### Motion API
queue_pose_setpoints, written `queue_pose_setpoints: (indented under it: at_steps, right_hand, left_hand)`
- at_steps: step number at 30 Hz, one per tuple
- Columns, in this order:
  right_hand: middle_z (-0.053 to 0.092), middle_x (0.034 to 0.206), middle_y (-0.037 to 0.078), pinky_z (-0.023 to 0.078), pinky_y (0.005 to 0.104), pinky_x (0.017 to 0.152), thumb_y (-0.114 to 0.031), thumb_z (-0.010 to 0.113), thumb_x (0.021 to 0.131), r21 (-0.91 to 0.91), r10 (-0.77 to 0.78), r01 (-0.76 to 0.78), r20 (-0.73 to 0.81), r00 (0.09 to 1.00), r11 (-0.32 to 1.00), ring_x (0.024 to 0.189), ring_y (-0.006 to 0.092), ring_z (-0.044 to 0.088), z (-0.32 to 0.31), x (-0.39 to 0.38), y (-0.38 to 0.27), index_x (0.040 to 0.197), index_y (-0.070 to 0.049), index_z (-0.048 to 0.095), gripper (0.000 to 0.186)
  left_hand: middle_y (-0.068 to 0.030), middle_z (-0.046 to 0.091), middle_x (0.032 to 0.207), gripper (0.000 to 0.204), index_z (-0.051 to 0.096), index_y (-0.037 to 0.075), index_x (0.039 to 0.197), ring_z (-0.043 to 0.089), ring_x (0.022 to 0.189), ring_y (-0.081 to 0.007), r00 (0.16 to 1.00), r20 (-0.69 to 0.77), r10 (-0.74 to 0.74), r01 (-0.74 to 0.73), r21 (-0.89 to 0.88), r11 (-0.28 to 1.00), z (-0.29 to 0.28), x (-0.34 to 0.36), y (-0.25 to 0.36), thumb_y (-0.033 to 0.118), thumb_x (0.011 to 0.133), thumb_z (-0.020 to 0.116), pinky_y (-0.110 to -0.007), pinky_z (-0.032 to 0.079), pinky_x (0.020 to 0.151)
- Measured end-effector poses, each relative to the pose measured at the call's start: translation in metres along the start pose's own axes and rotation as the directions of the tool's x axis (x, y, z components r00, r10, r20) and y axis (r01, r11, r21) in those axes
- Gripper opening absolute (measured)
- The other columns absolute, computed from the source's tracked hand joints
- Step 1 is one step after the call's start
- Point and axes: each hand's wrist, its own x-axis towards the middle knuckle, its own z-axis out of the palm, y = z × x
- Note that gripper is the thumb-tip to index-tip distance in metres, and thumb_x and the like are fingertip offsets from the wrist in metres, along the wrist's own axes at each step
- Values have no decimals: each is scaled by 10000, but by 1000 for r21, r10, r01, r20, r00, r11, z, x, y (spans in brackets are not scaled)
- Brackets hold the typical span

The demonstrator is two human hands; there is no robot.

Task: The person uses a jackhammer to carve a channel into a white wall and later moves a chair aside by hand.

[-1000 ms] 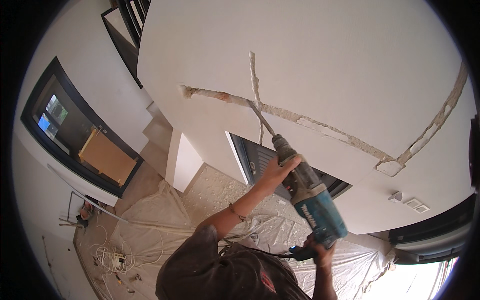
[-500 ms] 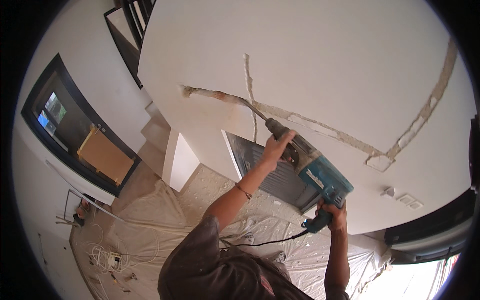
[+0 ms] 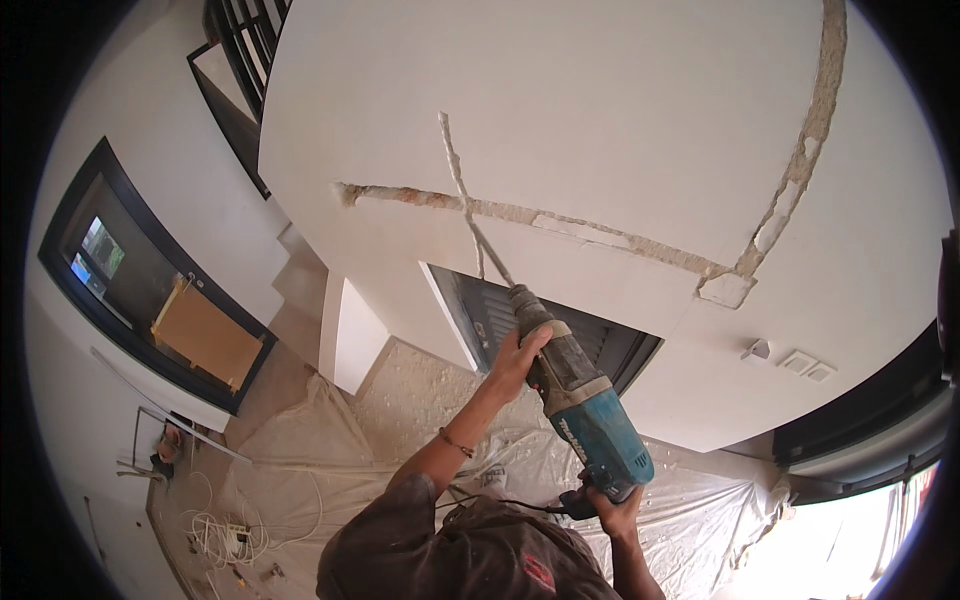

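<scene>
A teal and grey rotary hammer slants up toward the white wall in both my hands. My left hand wraps round its front part, just behind the chuck. At the back, my right hand is closed on the rear handle, its fingers partly hidden. The long chisel bit reaches the wall where a narrow upright groove crosses a wider rough channel. Its tip appears to lie just below that crossing; whether it touches is hard to tell.
Below the channel is a dark louvred recess. Another channel climbs at the right, above wall switches. Crumpled plastic sheeting and debris cover the floor. Coiled white cable lies at left, near a dark-framed door.
The rotary hammer has swung lower and stands more steeply. Its bit tip has left the channel's left stretch for a spot just under the crossing. My view has shifted; both hands keep their grip.
</scene>
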Motion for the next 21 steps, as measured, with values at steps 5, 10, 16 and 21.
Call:
queue_pose_setpoints:
  at_steps: [5,10,16,21]
  right_hand:
    - [682,921,122,546,307,691,-4,669,732,-43,-61,57,-98,993,997,791,170,671,19,-8,-9,1054,40,605,332]
    - [664,846,95,533,305,660,-7,679,731,-43,-103,100,-76,992,994,733,165,654,35,13,-12,1002,30,603,284]
    - [656,797,89,539,314,632,24,691,710,32,-71,74,-91,993,997,695,176,658,23,28,-14,982,28,610,283]
    - [637,749,121,563,356,574,-19,645,656,78,-18,24,-72,997,997,607,227,650,-2,56,-23,954,31,602,306]
  left_hand:
    - [-51,628,1042,513,564,31,1183,610,929,-129,998,68,12,-6,-84,996,0,5,11,457,910,650,-297,507,804]
    - [-34,628,987,490,574,37,1152,611,818,-88,995,102,20,-8,-117,993,-17,28,15,463,916,634,-256,506,650]
    - [-30,620,960,485,596,28,1112,605,804,-89,999,41,33,-32,-26,999,-7,32,24,465,909,649,-251,500,632]
    - [-40,621,974,538,594,7,1120,598,863,-102,1000,-18,13,-13,-9,1000,8,45,29,481,883,689,-274,506,724]
